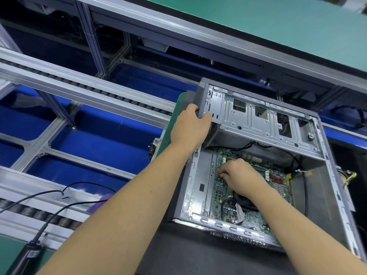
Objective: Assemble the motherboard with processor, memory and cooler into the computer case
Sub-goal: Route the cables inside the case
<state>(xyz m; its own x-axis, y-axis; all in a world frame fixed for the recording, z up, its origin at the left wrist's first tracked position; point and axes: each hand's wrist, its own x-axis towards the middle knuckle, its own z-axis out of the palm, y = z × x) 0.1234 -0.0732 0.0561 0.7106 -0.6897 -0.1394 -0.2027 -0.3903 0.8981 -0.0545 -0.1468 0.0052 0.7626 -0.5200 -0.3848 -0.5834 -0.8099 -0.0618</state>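
Squarely under both hands: an open computer case of bare stamped steel, lying on its side on a dark mat over the tabletop. Left hand curled over the case's grey front edge, fingers hooked round the outside, thumb on the inner metal — gripping it. Right hand down inside the case, fingertips bunched and pinching something small against the motherboard; what it is, too small to tell. Green motherboard flat on the case floor beneath that hand, dense with tiny chips, grey slots and a red connector block to the right of the knuckles. Black round cooler partly hidden below the right wrist. Black cables looping along the case floor beyond the right hand. Above the right hand, a silvery drive cage with punched holes and slots, spanning the case. Left of the left forearm, an aluminium-profile conveyor frame with dark rollers, over a glossy blue floor. Far beyond both hands, a matte green surface. Near the left elbow, a black tool with trailing black cords.
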